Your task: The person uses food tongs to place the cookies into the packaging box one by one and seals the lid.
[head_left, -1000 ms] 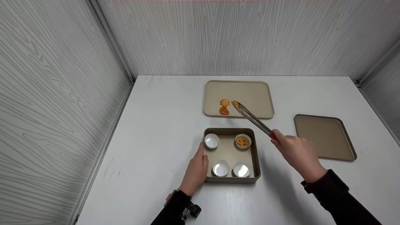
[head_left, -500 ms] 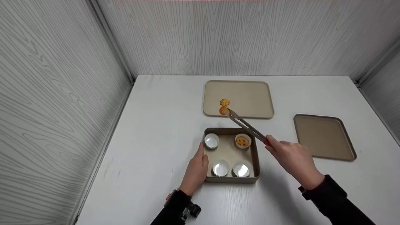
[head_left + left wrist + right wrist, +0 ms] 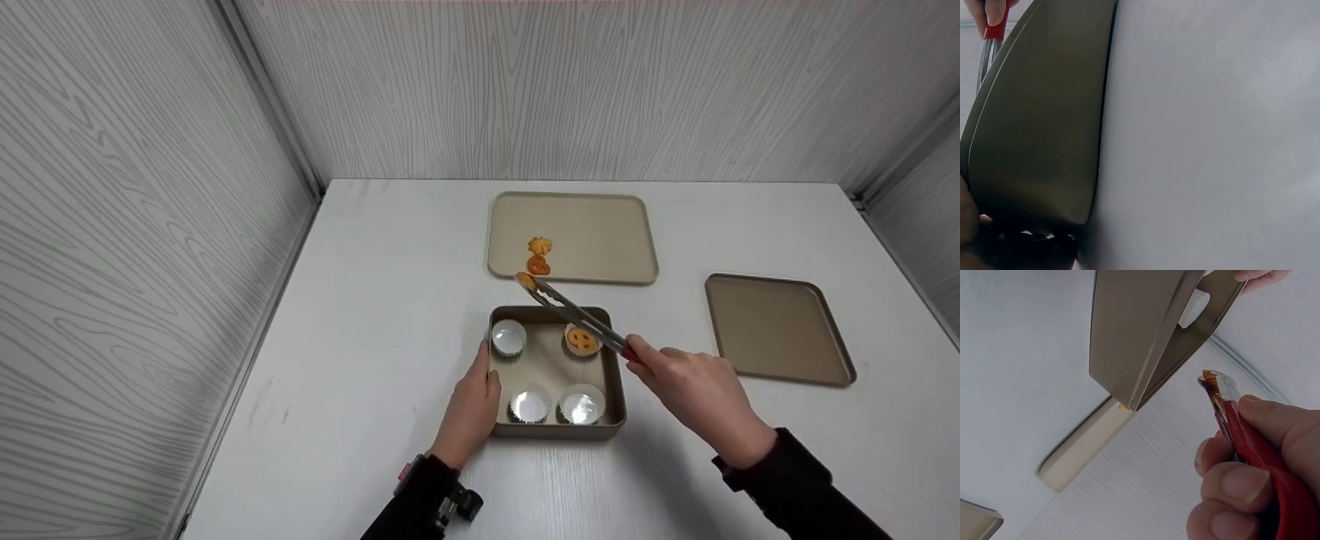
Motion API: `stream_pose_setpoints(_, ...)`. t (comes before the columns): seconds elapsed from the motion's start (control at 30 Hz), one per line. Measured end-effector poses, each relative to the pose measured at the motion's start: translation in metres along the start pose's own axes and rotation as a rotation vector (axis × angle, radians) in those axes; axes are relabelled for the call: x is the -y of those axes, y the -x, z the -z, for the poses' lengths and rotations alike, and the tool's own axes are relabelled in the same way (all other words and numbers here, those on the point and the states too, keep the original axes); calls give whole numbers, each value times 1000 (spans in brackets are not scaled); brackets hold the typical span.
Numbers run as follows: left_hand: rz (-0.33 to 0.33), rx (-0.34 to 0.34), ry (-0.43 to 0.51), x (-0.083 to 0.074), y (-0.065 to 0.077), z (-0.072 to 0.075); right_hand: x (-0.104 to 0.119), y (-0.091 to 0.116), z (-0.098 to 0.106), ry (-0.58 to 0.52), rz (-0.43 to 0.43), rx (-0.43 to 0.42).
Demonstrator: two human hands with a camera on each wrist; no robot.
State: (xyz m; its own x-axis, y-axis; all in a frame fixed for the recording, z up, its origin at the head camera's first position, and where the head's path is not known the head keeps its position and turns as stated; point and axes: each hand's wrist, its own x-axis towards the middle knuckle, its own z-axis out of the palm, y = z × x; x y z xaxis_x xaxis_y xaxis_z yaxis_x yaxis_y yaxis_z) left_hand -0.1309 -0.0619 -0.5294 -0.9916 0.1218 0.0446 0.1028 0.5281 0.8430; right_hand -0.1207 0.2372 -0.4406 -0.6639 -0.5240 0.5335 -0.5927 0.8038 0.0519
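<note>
My left hand [image 3: 469,412] holds the left wall of a square, deep baking tin [image 3: 546,373]. Inside the tin are several white paper cups; the back-right cup [image 3: 596,351] contains a round golden cookie [image 3: 581,342] with holes. My right hand [image 3: 701,394] grips red-handled metal tongs [image 3: 570,309], which cross above the tin's back-right corner. At their tips is a golden cookie [image 3: 526,281], held just in front of the back tray; its far end shows orange in the right wrist view. The left wrist view mostly shows the tin's outer wall [image 3: 1039,124].
Behind the tin lies a beige rectangular tray [image 3: 600,232] bearing a flower-shaped cookie [image 3: 539,245] and a darker pretzel-like one [image 3: 538,265]. To the right, a shallow brown square tray [image 3: 780,330] sits on the white table [image 3: 360,337]. Grained panels [image 3: 510,90] enclose the table.
The tongs and the cookie in them have moved left and towards me, from over the back tray to between tray and tin. My left hand and the tin have stayed in place.
</note>
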Motion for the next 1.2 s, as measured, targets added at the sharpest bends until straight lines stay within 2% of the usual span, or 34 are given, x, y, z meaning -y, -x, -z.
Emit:
stream_pose_setpoints(0.5, 14, 3, -19, -1, -1, 0, 4, 5, 0, 4, 68, -23)
stream_pose_setpoints(0.87, 4, 2, -21, -1, 0, 0, 8, 7, 2, 19, 81, -2)
stream_pose_setpoints(1.2, -1, 4, -9, 1, -1, 0, 8, 9, 0, -10, 81, 39)
